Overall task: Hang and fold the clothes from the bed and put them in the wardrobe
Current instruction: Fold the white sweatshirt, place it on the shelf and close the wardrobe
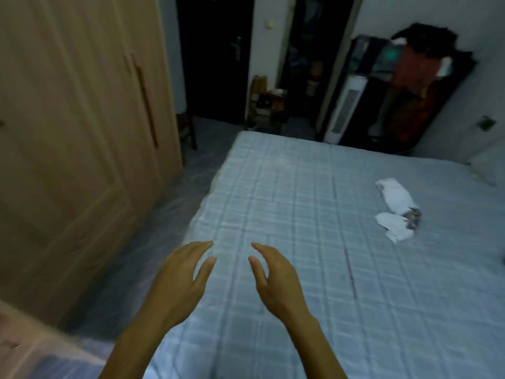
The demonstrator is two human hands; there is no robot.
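Note:
My left hand [181, 274] and my right hand [274, 272] hover side by side over the near left part of the bed [314, 283], palms facing each other, fingers apart, holding nothing. The bed has a pale blue checked quilted cover. A small white garment [396, 207] with a grey patterned patch lies crumpled on the bed's right side, well beyond my right hand. The light wooden wardrobe [76, 127] stands to the left with its doors shut.
A strip of floor [164, 212] runs between wardrobe and bed. A dark doorway [216, 56], a wooden chair [187, 129], a white tower fan [345, 108] and a dark rack with hanging clothes [410, 86] line the far wall.

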